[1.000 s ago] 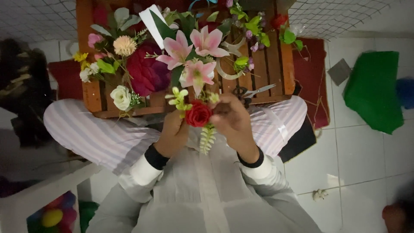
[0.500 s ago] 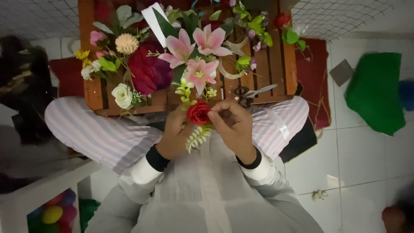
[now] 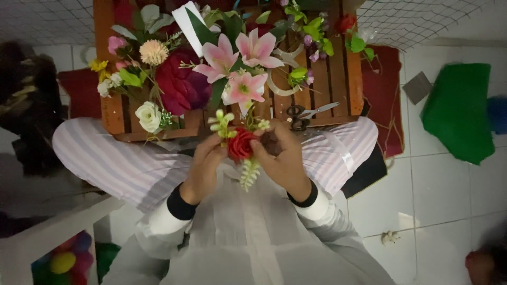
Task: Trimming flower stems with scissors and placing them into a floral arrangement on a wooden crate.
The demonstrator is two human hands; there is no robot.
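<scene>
While you hold the little bunch over your lap, keep the red rose (image 3: pixel 241 144) facing up and its stem pinched low, so the pale green sprig (image 3: pixel 249 173) below it stays tucked against the stem and does not slip; steady the bunch with one hand and adjust with the other, rather than shifting both at once; keep the small green buds (image 3: pixel 222 123) clear of your thumbs so they are not crushed.

Your left hand (image 3: pixel 203 169) curls round the left side of the rose, fingers closed on the bunch; your right hand (image 3: pixel 285 158) closes on it from the right, fingers bent in and touching the bloom and stem; neither hand is slack, and I judge both to be gripping the same small bunch.

The bunch sits between your hands, just in front of the wooden worktop (image 3: pixel 343 74); on that worktop lie pink lilies (image 3: pixel 237 58), a dark red flower (image 3: pixel 182 84), a white rose (image 3: pixel 148 116) and a pair of scissors (image 3: pixel 306 112), all just beyond your fingers.
</scene>
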